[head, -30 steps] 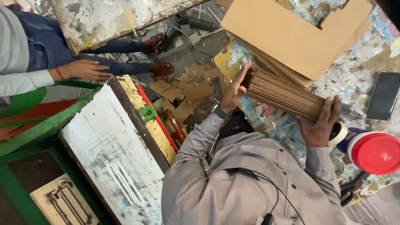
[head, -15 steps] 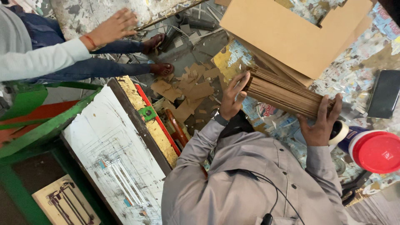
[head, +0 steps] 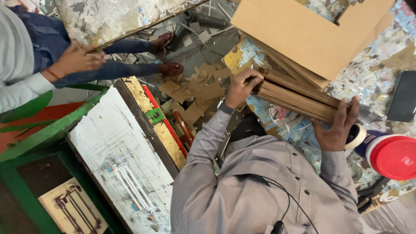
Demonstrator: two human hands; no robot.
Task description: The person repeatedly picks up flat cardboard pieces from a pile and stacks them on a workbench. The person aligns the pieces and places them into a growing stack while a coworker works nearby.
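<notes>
Head view: left hand (head: 240, 89) and right hand (head: 336, 130) clasp opposite ends of a cardboard-sheet stack (head: 299, 97) above the littered worktable (head: 381, 65); squaring its edges likely needs even pressure.

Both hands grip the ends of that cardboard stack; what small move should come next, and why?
Probably tap the cardboard stack edge-down on the table to square it: the left hand and right hand clamp its ends, and the sheets look slightly uneven.
</notes>
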